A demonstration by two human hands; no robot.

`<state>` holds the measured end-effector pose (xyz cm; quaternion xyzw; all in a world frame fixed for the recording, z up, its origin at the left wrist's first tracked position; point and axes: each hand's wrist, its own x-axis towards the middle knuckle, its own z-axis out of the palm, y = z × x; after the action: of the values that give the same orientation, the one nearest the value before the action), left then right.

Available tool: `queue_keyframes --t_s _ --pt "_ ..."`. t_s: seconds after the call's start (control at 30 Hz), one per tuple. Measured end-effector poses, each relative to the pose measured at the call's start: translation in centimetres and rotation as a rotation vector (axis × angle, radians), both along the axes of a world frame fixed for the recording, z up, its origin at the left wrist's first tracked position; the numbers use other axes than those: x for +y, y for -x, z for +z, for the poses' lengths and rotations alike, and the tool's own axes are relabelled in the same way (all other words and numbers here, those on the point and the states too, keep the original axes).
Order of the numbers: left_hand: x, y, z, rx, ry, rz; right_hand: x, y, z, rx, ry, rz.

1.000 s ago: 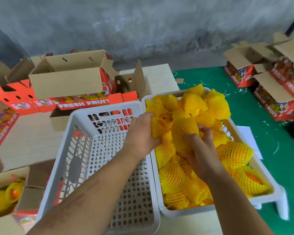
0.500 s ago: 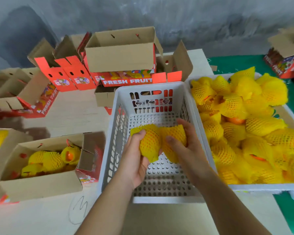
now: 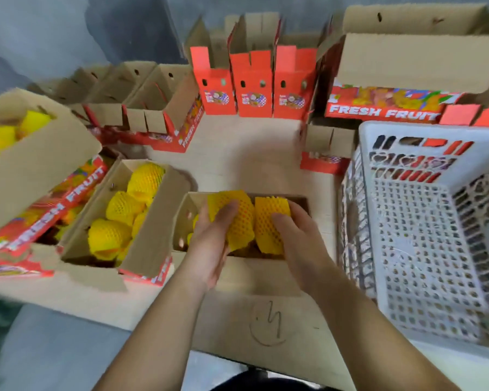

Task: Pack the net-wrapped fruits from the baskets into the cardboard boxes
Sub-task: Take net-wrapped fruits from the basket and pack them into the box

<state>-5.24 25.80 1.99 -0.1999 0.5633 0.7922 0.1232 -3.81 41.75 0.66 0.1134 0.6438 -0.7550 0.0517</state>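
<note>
Lowering two net-wrapped fruits into the open cardboard box (image 3: 249,266) in front of you, you have one in each hand: your left hand (image 3: 209,244) cups the left fruit (image 3: 233,215) from below and beside, and your right hand (image 3: 297,238) wraps the right fruit (image 3: 268,224). Both fruits sit at the box mouth, touching each other. The foam netting looks soft and springy, so it should give grip and cushion bruising; the fruit inside is likely firm with some weight. Hold around the middle, not by loose net ends.

In this one head view, the box stands on a pale wooden tabletop (image 3: 237,153). A filled box (image 3: 116,221) lies just to your left, an empty white basket (image 3: 424,227) to your right, and more open red boxes (image 3: 251,80) stand behind against a grey wall (image 3: 54,32).
</note>
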Motion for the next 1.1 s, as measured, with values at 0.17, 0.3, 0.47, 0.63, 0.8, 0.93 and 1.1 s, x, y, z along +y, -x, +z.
queue_keyframes --t_s 0.17,0.3,0.47,0.63,0.8,0.93,1.1 --pt "-4.9 4.0 -2.3 0.354 0.641 -0.329 -0.8 1.9 -1.0 -0.046 -0.270 -0.166" --pt "-5.9 6.5 -4.4 0.489 1.001 -1.038 1.0 2.7 -1.1 0.132 -0.751 0.162" --pt "-3.4 8.1 -6.0 0.467 1.211 -1.299 1.1 4.6 -0.1 -0.151 -1.205 0.836" --pt "-1.1 7.4 -6.8 0.394 1.362 -1.256 -0.6 4.7 -0.6 -0.255 -1.284 0.916" --pt "-1.3 6.6 -6.8 0.494 1.391 -1.191 -1.1 4.9 -1.2 -0.248 -1.263 0.863" --pt "-5.3 8.6 -5.6 0.515 1.172 -1.184 1.4 5.5 0.1 -0.311 -1.044 0.748" --pt "-4.8 8.9 -5.5 0.590 1.619 -1.178 -0.8 6.0 -2.1 -0.296 -1.467 0.879"
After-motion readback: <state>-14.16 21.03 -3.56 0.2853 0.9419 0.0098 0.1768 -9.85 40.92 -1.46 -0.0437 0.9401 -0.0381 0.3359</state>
